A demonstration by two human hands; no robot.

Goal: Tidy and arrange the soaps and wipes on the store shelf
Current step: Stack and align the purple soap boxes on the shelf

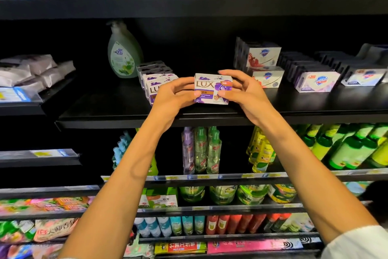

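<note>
step: placing soap box (212, 88) on shelf (117, 112) | hands: left (172, 99) and right (244, 91) both gripping box ends | next: probably slide beside row (156, 82), front out

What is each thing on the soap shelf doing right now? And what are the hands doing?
Lux soap box: upright, label facing out, held at both ends.
Left hand: grips the box's left end.
Right hand: grips the box's right end.
Row of Lux boxes: standing on the shelf, left of the held box.
Green pump bottle: upright behind the row.
Safeguard boxes: stacked two high.
Wipe packs: piled at far left.
</note>
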